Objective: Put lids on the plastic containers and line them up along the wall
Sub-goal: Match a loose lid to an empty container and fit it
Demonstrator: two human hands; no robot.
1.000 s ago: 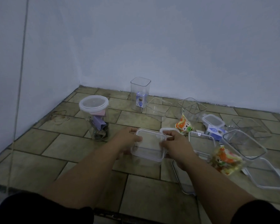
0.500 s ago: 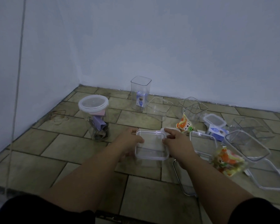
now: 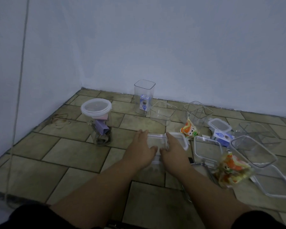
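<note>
A small clear square container with its lid (image 3: 156, 140) rests on the tiled floor under both palms. My left hand (image 3: 141, 147) presses on its left half and my right hand (image 3: 173, 148) on its right half, thumbs nearly touching. A white-rimmed lid (image 3: 182, 138) lies just beyond my right hand. A lidded round jar (image 3: 98, 120) with purple items stands to the left. A tall open container (image 3: 144, 97) stands near the wall, with open containers (image 3: 162, 112) (image 3: 197, 113) beside it.
To the right lie a small lidded box (image 3: 220, 126), a loose flat lid (image 3: 206, 149), an open tilted container (image 3: 253, 152) with a snack packet (image 3: 231, 169) in it, another lid (image 3: 277, 184) and a snack packet (image 3: 189, 129). A thin cable (image 3: 20, 80) hangs by the left wall.
The square container went from tilted between my hands down to the floor. Both hands shifted from gripping its sides to pressing flat on its lid.
</note>
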